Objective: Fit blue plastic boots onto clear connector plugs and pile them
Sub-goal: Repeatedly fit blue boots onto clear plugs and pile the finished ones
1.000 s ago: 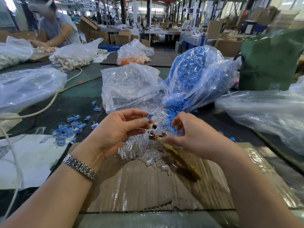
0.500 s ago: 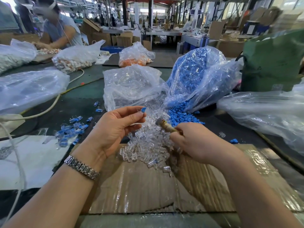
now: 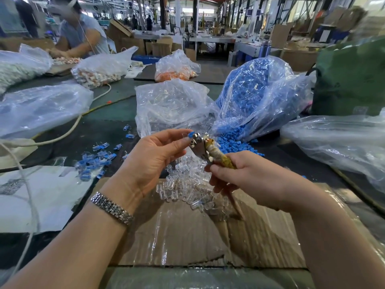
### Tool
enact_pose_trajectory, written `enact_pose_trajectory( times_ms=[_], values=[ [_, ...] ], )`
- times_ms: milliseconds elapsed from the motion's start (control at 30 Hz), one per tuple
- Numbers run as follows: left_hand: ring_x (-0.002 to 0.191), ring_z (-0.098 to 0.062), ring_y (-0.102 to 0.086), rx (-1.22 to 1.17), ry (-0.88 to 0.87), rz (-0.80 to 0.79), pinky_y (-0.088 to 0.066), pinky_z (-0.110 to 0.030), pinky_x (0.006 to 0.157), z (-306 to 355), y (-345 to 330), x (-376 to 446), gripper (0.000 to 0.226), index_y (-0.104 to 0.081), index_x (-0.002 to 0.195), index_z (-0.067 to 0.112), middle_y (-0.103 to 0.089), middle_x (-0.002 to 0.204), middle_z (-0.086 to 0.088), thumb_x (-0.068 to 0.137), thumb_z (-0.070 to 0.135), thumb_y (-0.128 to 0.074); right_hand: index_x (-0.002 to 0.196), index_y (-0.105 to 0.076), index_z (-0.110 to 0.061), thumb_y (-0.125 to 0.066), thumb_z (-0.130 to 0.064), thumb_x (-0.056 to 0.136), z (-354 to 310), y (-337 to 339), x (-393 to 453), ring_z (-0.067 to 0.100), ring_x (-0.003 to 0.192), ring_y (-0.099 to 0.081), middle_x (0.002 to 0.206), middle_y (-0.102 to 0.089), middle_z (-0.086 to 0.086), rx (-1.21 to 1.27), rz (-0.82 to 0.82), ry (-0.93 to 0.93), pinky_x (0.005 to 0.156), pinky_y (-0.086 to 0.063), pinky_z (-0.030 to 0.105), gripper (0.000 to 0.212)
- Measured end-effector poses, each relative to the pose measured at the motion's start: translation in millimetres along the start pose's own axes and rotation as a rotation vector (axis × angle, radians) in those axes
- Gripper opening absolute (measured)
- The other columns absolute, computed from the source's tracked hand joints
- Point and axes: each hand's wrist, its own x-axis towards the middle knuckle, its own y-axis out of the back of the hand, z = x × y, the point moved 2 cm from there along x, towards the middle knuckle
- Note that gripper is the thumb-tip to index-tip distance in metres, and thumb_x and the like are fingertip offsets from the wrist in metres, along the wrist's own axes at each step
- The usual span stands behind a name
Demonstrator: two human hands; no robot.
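Observation:
My left hand (image 3: 155, 155) pinches a small blue boot (image 3: 190, 134) between thumb and fingertips, held up over the table. My right hand (image 3: 248, 180) grips the tape-wrapped handle of a metal pliers-like tool (image 3: 203, 148), whose metal head touches the boot. Below both hands lies a heap of clear connector plugs (image 3: 187, 182) on a taped cardboard sheet (image 3: 187, 232). Loose blue boots (image 3: 235, 143) spill from a large plastic bag of blue boots (image 3: 256, 92). Finished blue-booted plugs (image 3: 94, 161) are piled on the table to the left.
A clear bag of plugs (image 3: 170, 105) stands behind my hands. More plastic bags lie at left (image 3: 39, 107) and right (image 3: 341, 140). A green bag (image 3: 352, 80) stands far right. A white cable (image 3: 70, 130) crosses the table. Another person (image 3: 81, 36) works at the far left.
My right hand lifted the tool from the plug heap up to the boot in my left hand. My left hand stayed raised, still pinching the blue boot.

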Motion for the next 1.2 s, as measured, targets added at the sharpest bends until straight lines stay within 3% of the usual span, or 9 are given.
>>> enact_pose_trajectory(
  times_ms=[167, 300, 400, 533, 667, 800, 1000, 1200],
  values=[
    [0.102, -0.016, -0.069, 0.105, -0.077, 0.026, -0.052, -0.040, 0.103, 0.7, -2.7, -2.5, 0.030, -0.083, 0.090, 0.026, -0.079, 0.103, -0.003, 0.060, 0.032, -0.079, 0.091, -0.063, -0.002, -0.057, -0.036, 0.101, -0.4, -2.6, 2.0, 0.040, 0.092, -0.069, 0.093, -0.072, 0.018, -0.006, 0.003, 0.001, 0.090, -0.053, 0.060, 0.037],
    [0.097, -0.009, -0.071, 0.151, -0.120, 0.048, -0.055, -0.032, 0.097, -1.9, -3.4, -1.4, 0.024, -0.082, 0.091, 0.026, -0.080, 0.099, -0.001, 0.068, 0.025, -0.076, 0.095, -0.058, 0.003, -0.052, -0.038, 0.103, 0.3, -5.2, 5.9, 0.041, 0.078, -0.069, 0.086, -0.068, 0.024, -0.015, 0.016, 0.016, 0.080, -0.054, 0.056, 0.042],
    [0.103, -0.010, -0.072, 0.183, -0.148, 0.058, -0.054, -0.029, 0.098, -4.5, -1.9, -0.5, 0.027, -0.080, 0.098, 0.022, -0.080, 0.099, 0.000, 0.071, 0.023, -0.076, 0.095, -0.059, 0.002, -0.049, -0.040, 0.105, 0.5, -7.6, 8.7, 0.028, 0.057, -0.064, 0.069, -0.064, 0.014, -0.053, 0.024, 0.018, 0.066, -0.056, 0.044, 0.044],
    [0.106, -0.012, -0.072, 0.249, -0.170, 0.042, -0.053, -0.025, 0.095, -7.2, 3.1, 0.4, 0.028, -0.080, 0.101, 0.021, -0.079, 0.101, 0.001, 0.073, 0.022, -0.076, 0.095, -0.059, 0.002, -0.048, -0.035, 0.106, 4.5, -8.0, 11.7, 0.019, 0.047, -0.059, 0.062, -0.060, 0.008, -0.056, 0.019, -0.004, 0.051, -0.050, 0.025, 0.040],
    [0.105, -0.012, -0.072, 0.250, -0.189, 0.036, -0.054, -0.024, 0.092, -7.2, 1.8, 0.2, 0.026, -0.080, 0.100, 0.023, -0.079, 0.101, 0.001, 0.075, 0.022, -0.076, 0.098, -0.061, 0.000, -0.049, -0.036, 0.105, 8.0, -6.3, 10.9, 0.019, 0.054, -0.064, 0.066, -0.063, 0.006, -0.009, -0.009, -0.001, 0.057, -0.053, 0.028, 0.039],
    [0.109, -0.027, -0.071, 0.210, -0.168, 0.024, -0.056, -0.035, 0.098, -6.7, 0.1, -0.4, 0.028, -0.079, 0.104, 0.016, -0.078, 0.103, -0.007, 0.077, 0.018, -0.075, 0.104, -0.067, -0.007, -0.053, -0.036, 0.104, 9.5, 3.9, 9.0, 0.024, 0.070, -0.073, 0.078, -0.071, 0.006, 0.114, -0.084, -0.026, 0.063, -0.055, 0.027, 0.032],
    [0.102, -0.017, -0.073, 0.276, -0.205, 0.025, -0.057, -0.028, 0.095, -3.3, -1.4, -2.9, 0.030, -0.078, 0.104, 0.015, -0.079, 0.099, -0.001, 0.075, 0.019, -0.073, 0.094, -0.062, -0.003, -0.048, -0.039, 0.106, 9.2, -2.1, 11.1, 0.024, 0.055, -0.065, 0.066, -0.064, 0.007, -0.008, -0.054, 0.008, 0.062, -0.055, 0.038, 0.041],
    [0.101, -0.014, -0.073, 0.255, -0.226, 0.038, -0.057, -0.022, 0.089, -0.2, 0.6, -1.3, 0.029, -0.077, 0.102, 0.018, -0.079, 0.099, 0.001, 0.074, 0.021, -0.073, 0.092, -0.062, -0.008, -0.051, -0.050, 0.101, 6.4, -1.5, 8.8, 0.017, 0.056, -0.063, 0.066, -0.064, 0.001, -0.020, 0.012, 0.031, 0.054, -0.049, 0.024, 0.045]
  ],
)
